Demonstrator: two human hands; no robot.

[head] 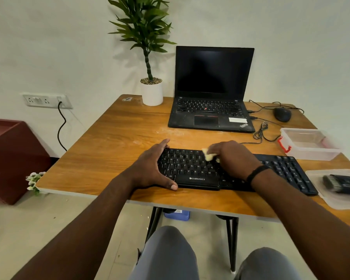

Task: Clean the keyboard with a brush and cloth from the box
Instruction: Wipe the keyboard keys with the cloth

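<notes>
A black keyboard (pixel 192 166) lies near the front edge of the wooden table (pixel 109 154). My left hand (pixel 150 168) grips its left end, thumb at the front edge and fingers along the back. My right hand (pixel 232 158) presses a small pale yellow cloth (pixel 208 155) onto the keys in the upper middle of the keyboard. The clear plastic box (pixel 309 145) with a red latch stands at the right. The black brush (pixel 339 183) rests on the box's clear lid (pixel 335 201) at the far right edge.
An open black laptop (pixel 210 110) stands behind the keyboard, with a potted plant (pixel 151 91) to its left. A black mouse (pixel 282 114) and loose cables (pixel 262 132) lie at the back right. A dark red cabinet (pixel 10 158) stands on the floor at the left.
</notes>
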